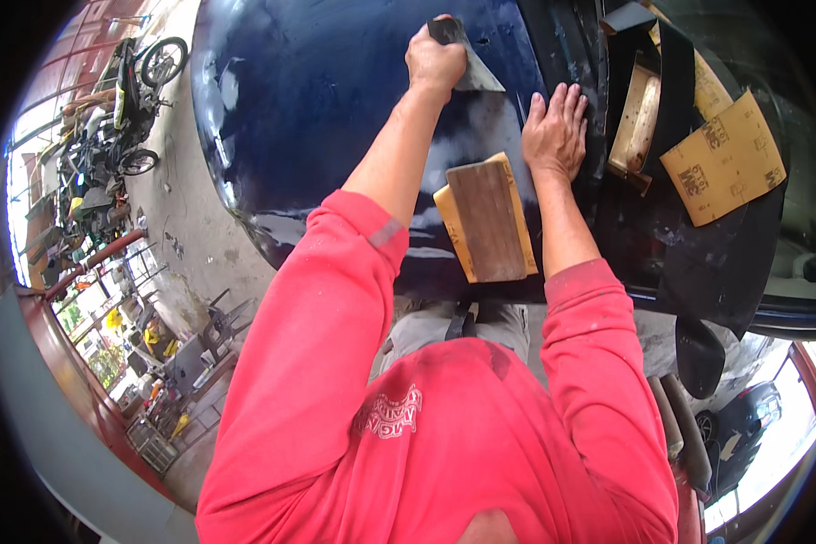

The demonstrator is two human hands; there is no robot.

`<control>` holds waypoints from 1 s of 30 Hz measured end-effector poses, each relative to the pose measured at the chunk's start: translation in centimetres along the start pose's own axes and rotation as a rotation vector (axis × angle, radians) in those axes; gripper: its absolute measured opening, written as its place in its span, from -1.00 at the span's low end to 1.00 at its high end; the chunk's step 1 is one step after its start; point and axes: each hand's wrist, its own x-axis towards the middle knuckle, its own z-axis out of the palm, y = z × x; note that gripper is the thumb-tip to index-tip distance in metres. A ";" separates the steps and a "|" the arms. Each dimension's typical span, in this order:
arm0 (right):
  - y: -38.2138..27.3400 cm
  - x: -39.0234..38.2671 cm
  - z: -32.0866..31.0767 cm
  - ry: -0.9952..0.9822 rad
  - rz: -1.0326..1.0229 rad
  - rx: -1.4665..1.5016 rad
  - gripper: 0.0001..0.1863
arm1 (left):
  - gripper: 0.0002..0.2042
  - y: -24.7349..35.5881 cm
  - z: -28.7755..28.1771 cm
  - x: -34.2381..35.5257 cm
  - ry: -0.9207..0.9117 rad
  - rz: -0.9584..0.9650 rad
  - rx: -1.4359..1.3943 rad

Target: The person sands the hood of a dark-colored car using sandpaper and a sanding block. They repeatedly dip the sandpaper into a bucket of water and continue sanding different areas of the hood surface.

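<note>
Under my arms spreads a dark blue car hood [335, 109] with dull, hazy patches. My left hand [435, 62] is closed around a dark grey sheet of what looks like sandpaper [476, 68], which lies against the hood. To the right, my right hand [556, 136] rests flat on the panel near its edge, fingers stretched out and holding nothing. Between my forearms a brown sanding block [490, 222] sits on a yellow-backed sandpaper sheet [453, 222].
On the dark covering at right lie a long worn wooden block [636, 118] and a yellow-backed sandpaper sheet [725, 159]. A windshield [798, 227] is beyond. Motorcycles [136, 100] stand at the far left, and another dark car [748, 435] is at the lower right.
</note>
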 end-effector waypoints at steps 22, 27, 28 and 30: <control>-0.1 -0.1 -0.1 -0.031 0.028 0.014 -0.26 | -0.44 -0.2 0.3 0.7 -0.046 0.012 -0.048; -0.2 0.1 -0.1 -0.012 0.034 0.023 -0.26 | -0.45 -0.5 -0.7 2.1 -0.057 -0.019 0.004; -0.2 0.1 -0.2 -0.013 0.034 0.014 -0.26 | -0.44 -0.4 -1.1 2.6 -0.119 0.016 -0.106; -0.2 0.1 -0.2 -0.016 0.034 0.012 -0.26 | -0.45 0.0 -2.0 3.6 -0.169 -0.007 -0.102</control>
